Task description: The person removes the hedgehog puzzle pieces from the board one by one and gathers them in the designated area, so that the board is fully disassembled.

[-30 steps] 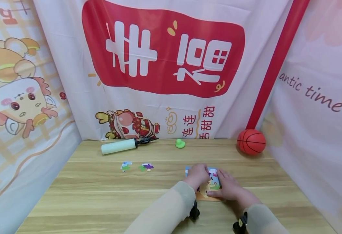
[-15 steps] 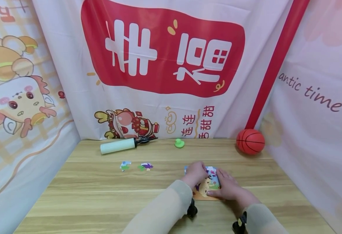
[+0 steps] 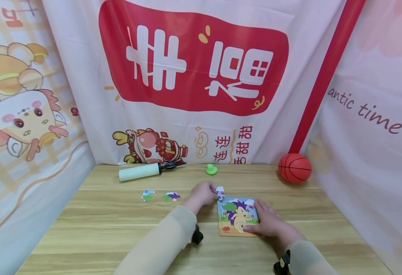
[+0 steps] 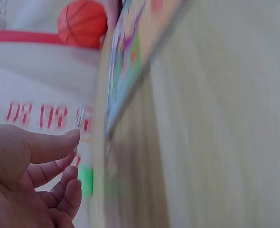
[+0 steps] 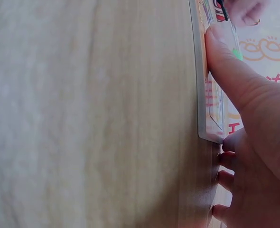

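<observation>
one piece (image 3: 220,192) in my left fingers (image 4: 54,147), two strays (image 3: 148,195) left of them, one board (image 3: 228,219) under right thumb (image 3: 251,228), one duck (image 3: 211,170), one tube (image 3: 140,172), one ball (image 3: 295,168) beyond

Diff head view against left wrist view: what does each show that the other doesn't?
Head only: two loose puzzle pieces and a pale pump-like cylinder on the table.

Left wrist only: the palm side of the left hand, with its lower fingers curled.

Both: that hand pinching a puzzle piece, the puzzle board, the red basketball and the green toy duck, a mere blurred patch in left wrist.
</observation>
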`<state>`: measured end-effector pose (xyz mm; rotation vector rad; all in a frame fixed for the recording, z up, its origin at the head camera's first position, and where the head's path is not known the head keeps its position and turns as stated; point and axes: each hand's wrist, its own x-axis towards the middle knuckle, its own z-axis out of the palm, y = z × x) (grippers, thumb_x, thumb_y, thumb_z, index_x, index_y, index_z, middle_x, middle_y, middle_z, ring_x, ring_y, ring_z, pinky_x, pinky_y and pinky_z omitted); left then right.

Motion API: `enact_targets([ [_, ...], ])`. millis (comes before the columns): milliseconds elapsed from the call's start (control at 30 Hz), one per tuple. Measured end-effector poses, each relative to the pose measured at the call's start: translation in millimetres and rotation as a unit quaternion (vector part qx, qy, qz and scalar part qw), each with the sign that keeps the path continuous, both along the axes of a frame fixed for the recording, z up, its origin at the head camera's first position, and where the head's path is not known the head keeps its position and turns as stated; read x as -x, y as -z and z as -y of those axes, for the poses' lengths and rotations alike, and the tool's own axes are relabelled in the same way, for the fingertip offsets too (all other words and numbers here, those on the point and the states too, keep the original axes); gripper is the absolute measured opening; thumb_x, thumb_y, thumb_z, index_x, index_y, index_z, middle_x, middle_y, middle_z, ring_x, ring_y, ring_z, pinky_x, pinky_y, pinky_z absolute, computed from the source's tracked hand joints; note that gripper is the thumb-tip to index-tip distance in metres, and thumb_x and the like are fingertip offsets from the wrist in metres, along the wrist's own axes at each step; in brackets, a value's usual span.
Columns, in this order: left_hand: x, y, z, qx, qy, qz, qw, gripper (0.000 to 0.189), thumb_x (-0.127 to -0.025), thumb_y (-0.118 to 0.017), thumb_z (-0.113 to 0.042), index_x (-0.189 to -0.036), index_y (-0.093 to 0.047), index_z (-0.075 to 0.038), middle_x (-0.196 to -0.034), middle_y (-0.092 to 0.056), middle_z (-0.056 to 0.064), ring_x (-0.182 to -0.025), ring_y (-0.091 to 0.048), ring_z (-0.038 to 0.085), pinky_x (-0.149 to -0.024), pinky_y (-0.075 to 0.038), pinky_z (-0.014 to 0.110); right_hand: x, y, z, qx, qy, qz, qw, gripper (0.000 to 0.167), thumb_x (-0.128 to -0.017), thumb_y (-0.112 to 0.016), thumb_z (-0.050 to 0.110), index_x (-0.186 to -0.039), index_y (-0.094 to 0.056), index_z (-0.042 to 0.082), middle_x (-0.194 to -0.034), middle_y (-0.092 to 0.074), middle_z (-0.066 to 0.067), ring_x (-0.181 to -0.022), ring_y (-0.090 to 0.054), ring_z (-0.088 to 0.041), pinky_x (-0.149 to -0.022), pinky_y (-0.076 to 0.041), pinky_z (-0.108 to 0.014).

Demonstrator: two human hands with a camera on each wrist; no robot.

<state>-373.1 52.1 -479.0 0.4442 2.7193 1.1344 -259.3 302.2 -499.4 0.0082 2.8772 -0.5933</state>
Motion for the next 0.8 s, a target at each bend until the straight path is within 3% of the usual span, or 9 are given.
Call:
enact_targets([
  [200,13.3,-1.7,43.7,0.042,0.0,-0.011,0.999,0.017,-0.082,-0.078,-0.014,-0.084,-0.061,-0.014,-0.083,-0.06,0.0,-0.078,-0.055,0.021,-0.074,-0.045,0.038,-0.7,2.0,-1,-0.006,-0.003,-0.005,1.0,0.125,-0.07,-0.068,0.076,-0.154,-0.018,-0.002,-0.158,-0.017,-0.026,-0.142,-0.013,-0.05,-0.11,-0.014,-0.065],
  [333,18.0,0.0,59.3,0.071,0.008,-0.005,0.9974,0.017,-0.084,-0.077,-0.016,-0.082,-0.06,-0.013,-0.082,-0.059,0.002,-0.077,-0.054,0.021,-0.072,-0.044,0.037,-0.6,4.6,-2,-0.005,-0.003,-0.005,1.0,0.126,-0.07,-0.067,0.077,-0.155,-0.018,-0.002,-0.159,-0.016,-0.026,-0.142,-0.013,-0.05,-0.11,-0.014,-0.065],
  [600,13.5,0.9,68.5,0.077,0.025,0.019,0.9966,0.016,-0.086,-0.077,-0.017,-0.081,-0.062,-0.012,-0.081,-0.059,0.001,-0.074,-0.054,0.019,-0.069,-0.044,0.035,0.9,5.7,-3,-0.004,-0.002,-0.004,1.0,0.127,-0.069,-0.067,0.077,-0.154,-0.019,-0.003,-0.158,-0.018,-0.028,-0.141,-0.016,-0.05,-0.108,-0.015,-0.067],
  [800,10.3,0.5,63.5,0.072,0.006,0.005,0.9974,0.017,-0.085,-0.077,-0.016,-0.084,-0.06,-0.012,-0.082,-0.058,0.002,-0.075,-0.054,0.02,-0.069,-0.044,0.035,0.2,3.6,-3,-0.005,0.0,-0.004,1.0,0.126,-0.07,-0.067,0.077,-0.154,-0.019,-0.003,-0.158,-0.017,-0.027,-0.142,-0.015,-0.05,-0.109,-0.015,-0.066],
])
